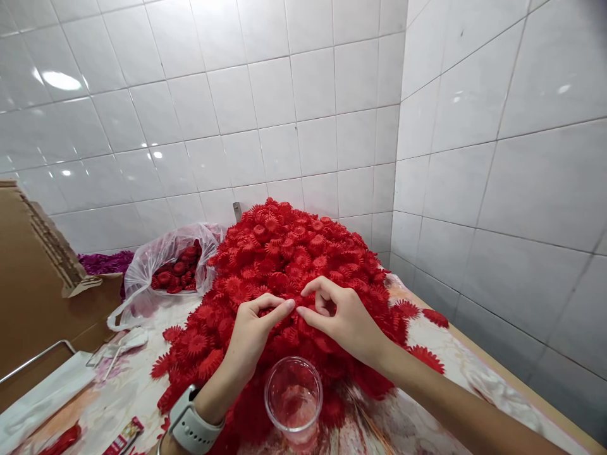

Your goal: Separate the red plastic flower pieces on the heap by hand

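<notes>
A big heap of red fringed fabric flowers (294,253) rises in front of me, and both hands are over its near side. My left hand (258,325) has thumb and index finger pressed together at the tips; whatever is between them, if anything, is lost against the red. Close beside it, my right hand (344,319) has its thumb and index tips a little apart and its other fingers curled. I see no object in the right hand. Below the hands stands a clear plastic cup (294,398) with what looks like a little clear material at the bottom.
Left of the heap, an open clear plastic bag (165,253) holds darker red flowers. A cardboard box (42,284) stands at far left, with purple pieces (105,262) behind. Thin sticks (367,417) lie right of the cup. White tiled walls (284,95) bound the table.
</notes>
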Demonstrator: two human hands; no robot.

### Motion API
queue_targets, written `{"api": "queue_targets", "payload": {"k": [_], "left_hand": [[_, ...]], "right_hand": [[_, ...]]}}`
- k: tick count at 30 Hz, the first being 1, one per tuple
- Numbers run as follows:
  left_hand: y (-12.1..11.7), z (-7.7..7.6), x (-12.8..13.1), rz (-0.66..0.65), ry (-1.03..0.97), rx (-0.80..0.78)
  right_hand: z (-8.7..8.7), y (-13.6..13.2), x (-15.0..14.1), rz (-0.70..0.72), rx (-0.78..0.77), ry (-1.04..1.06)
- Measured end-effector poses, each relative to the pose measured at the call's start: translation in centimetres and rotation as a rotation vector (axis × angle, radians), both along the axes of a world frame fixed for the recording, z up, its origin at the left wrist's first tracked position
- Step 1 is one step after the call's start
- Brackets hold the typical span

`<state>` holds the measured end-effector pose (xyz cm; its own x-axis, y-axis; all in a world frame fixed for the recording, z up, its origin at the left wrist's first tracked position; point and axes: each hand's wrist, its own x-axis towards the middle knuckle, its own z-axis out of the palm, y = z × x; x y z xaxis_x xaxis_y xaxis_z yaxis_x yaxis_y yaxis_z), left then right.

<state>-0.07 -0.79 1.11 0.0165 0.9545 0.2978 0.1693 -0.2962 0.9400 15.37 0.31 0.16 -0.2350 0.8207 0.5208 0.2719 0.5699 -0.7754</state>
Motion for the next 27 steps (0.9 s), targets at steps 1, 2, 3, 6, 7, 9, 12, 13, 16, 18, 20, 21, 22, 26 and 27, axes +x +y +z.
{"api": "queue_targets", "payload": {"k": [1, 2, 3, 6, 7, 9, 12, 13, 16, 18, 20, 21, 22, 26, 27], "left_hand": [[-0.06, 0.01, 0.06, -0.011, -0.014, -0.011], [-0.12, 0.02, 0.1, -0.024, -0.028, -0.017], [-0.18, 0.04, 0.14, -0.034, -0.038, -0.019], [-0.26, 0.09, 0.19, -0.034, -0.011, -0.011], [-0.27, 0.1, 0.2, -0.029, 0.012, -0.002], [-0.23, 0.07, 0.19, -0.019, 0.05, 0.019], [-0.07, -0.04, 0.14, -0.002, 0.064, 0.052], [-0.01, -0.09, 0.1, 0.01, 0.063, 0.057], [0.18, -0.21, -0.07, 0.032, 0.047, 0.052], [0.26, -0.28, -0.16, 0.038, 0.032, 0.044], [0.29, -0.34, -0.19, 0.04, 0.02, 0.035], [0.29, -0.36, -0.19, 0.041, 0.012, 0.027], [0.29, -0.38, -0.18, 0.041, 0.005, 0.014], [0.52, -0.52, -0.34, -0.021, -0.024, -0.074], [0.64, -0.59, -0.45, -0.063, -0.033, -0.096]], "right_hand": [[-0.01, 0.1, 0.01, 0.026, -0.032, 0.018], [0.0, 0.2, 0.02, 0.056, -0.065, 0.034], [0.02, 0.29, 0.03, 0.08, -0.093, 0.051], [0.14, 0.43, 0.04, 0.084, -0.12, 0.09], [0.16, 0.42, 0.03, 0.073, -0.117, 0.096], [0.17, 0.34, 0.0, 0.052, -0.107, 0.087], [0.07, 0.05, -0.11, -0.005, -0.064, 0.081], [0.03, -0.07, -0.16, -0.028, -0.039, 0.082], [-0.02, -0.31, -0.24, -0.03, -0.003, 0.058], [-0.05, -0.25, -0.2, 0.027, -0.041, 0.024], [-0.09, -0.02, -0.09, 0.108, -0.088, 0.001], [-0.11, 0.11, -0.03, 0.15, -0.102, -0.007], [-0.13, 0.22, 0.02, 0.19, -0.111, -0.015], [-0.12, 0.39, 0.16, 0.266, -0.111, -0.032], [-0.09, 0.4, 0.2, 0.274, -0.1, -0.032]]}}
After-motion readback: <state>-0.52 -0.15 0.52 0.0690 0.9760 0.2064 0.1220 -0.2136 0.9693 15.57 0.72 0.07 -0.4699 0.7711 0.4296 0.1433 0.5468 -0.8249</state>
